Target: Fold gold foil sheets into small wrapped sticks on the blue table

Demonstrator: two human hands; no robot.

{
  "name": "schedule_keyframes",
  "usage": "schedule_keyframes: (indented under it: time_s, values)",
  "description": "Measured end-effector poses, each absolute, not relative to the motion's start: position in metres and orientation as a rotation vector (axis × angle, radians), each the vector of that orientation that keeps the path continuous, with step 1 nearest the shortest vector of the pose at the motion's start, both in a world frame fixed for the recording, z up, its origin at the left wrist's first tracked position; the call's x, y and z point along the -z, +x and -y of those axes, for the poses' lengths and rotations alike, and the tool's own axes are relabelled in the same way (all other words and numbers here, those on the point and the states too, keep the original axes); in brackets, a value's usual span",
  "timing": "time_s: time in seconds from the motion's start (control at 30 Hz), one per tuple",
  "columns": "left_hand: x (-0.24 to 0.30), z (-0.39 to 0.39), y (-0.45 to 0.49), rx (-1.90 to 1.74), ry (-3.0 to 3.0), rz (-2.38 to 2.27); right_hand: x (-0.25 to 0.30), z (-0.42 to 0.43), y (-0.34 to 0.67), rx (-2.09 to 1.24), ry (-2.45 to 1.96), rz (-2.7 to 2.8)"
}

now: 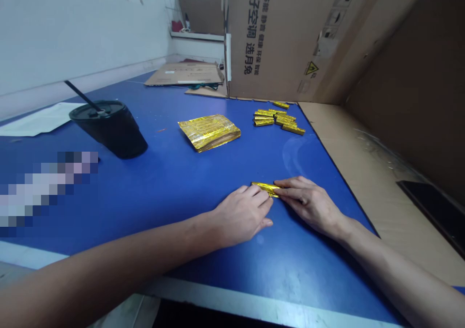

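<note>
A small folded strip of gold foil (265,188) lies on the blue table (174,182) between my two hands. My left hand (242,215) has its fingers bent and pressed together on the strip's left end. From the right, my right hand (311,203) lies with fingers pressed flat on the strip's other end. Farther back sits a flat stack of gold foil sheets (209,131). A pile of several finished folded gold strips (278,118) lies at the back right of the table.
A black cup with a lid and straw (111,127) stands at the left. A white paper sheet (38,119) lies behind it. A large cardboard box (290,37) stands at the back. Flat cardboard (363,173) covers the right side, with a dark flat object (436,211) on it.
</note>
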State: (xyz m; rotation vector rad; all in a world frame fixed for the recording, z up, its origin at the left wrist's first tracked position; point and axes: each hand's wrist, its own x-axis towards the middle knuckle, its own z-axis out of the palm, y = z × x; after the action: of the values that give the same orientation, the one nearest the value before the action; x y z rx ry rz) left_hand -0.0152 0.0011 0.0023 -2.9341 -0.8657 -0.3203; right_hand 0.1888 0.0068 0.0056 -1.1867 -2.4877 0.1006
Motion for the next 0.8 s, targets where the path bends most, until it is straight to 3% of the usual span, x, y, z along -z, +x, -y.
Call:
schedule_keyframes:
  time_s: [0.5,0.8]
  values:
    - [-0.0016,0.0002,-0.0184,0.566,-2.881,1.007,-0.0017,-0.0062,0.1859,-0.047,-1.214,2.479]
    - [-0.0036,-0.0016,-0.0181,0.370,-2.942,0.997,-0.0014,-0.0026,0.1817,0.027,-1.270,2.467]
